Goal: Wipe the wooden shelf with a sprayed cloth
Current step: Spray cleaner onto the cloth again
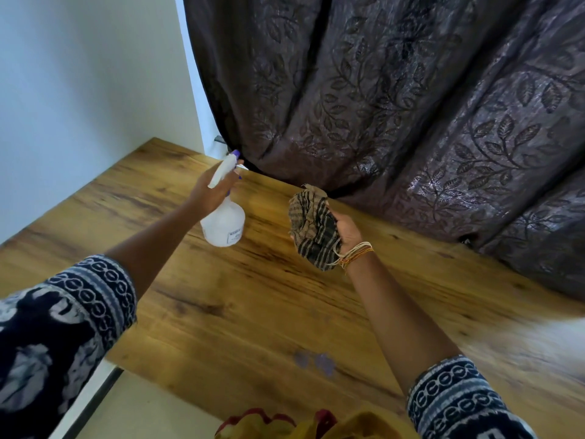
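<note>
Above the wooden shelf [253, 312], a spray bottle [224, 223] is gripped at its neck by the left hand [210, 193], at ten o'clock of the striped cloth [311, 228]. The cloth is bunched in the right hand [346, 231], held clear of the wood at three o'clock of the bottle, presumably to be wetted before wiping. A dark curtain [411, 106] hangs at twelve.

You've got a pale, plain wall [79, 74] on the left side, running into the far left corner. Along the back edge hangs a heavy dark curtain [395, 90] with a shiny leaf-and-vine pattern, its folds bunching down to that edge. A bit of light-coloured floor [142, 413] shows below the near left corner, plus a white strip with a dark edge [91, 397]. Bright glare washes the right side.
</note>
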`<state>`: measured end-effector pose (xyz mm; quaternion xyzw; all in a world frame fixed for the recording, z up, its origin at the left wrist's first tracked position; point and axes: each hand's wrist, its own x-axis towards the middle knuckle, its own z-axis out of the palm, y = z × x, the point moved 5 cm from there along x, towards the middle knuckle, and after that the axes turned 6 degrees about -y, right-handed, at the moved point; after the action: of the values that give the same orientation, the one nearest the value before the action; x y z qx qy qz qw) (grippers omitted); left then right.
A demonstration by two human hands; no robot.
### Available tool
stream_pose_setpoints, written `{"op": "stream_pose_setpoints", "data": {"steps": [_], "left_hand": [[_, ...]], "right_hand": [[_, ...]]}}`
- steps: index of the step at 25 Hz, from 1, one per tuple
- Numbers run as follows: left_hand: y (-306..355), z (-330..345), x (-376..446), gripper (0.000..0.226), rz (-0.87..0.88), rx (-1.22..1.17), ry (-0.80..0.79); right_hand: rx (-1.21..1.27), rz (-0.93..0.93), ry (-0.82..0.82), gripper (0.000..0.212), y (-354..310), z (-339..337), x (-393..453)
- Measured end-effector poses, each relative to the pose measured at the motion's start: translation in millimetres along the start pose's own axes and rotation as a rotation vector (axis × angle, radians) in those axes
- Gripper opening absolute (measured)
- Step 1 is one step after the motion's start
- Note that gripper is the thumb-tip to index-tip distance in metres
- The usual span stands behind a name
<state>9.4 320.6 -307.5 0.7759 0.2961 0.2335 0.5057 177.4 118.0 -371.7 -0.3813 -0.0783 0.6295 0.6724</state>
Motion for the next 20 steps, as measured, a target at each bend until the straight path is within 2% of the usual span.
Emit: {"op": "stream_pose_setpoints", "data": {"steps": [2, 5, 10, 12, 16, 18, 20], "left_hand": [[-8, -14, 8, 0.039, 0.047, 0.023, 0.025], [-14, -20, 1, 0.015, 0.084, 0.073, 0.077], [-31, -27, 0, 0.007, 0.042, 0.070, 0.107], [-37, -26, -3, 0.032, 0.015, 0.101, 0.091], [-61, -27, -27, 0.102, -0.061, 0.126, 0.110], [-75, -19, -57, 0.106, -0.151, 0.177, 0.219], [-84, -1, -99, 0.089, -0.137, 0.289, 0.300]], "right_hand": [[-0.006, -0.001, 0.017, 0.052, 3, 6, 12], [-0.042, -0.002, 0.032, 0.053, 8, 6, 21], [-0.040, 0.011, 0.090, 0.051, 21, 7, 35], [-0.023, 0.028, 0.115, 0.053, 31, 7, 36], [-0.024, 0.040, 0.132, 0.055, 47, 3, 30], [-0.008, 0.038, 0.147, 0.051, 52, -1, 23], [0.004, 0.039, 0.165, 0.050, 53, -10, 15]]}}
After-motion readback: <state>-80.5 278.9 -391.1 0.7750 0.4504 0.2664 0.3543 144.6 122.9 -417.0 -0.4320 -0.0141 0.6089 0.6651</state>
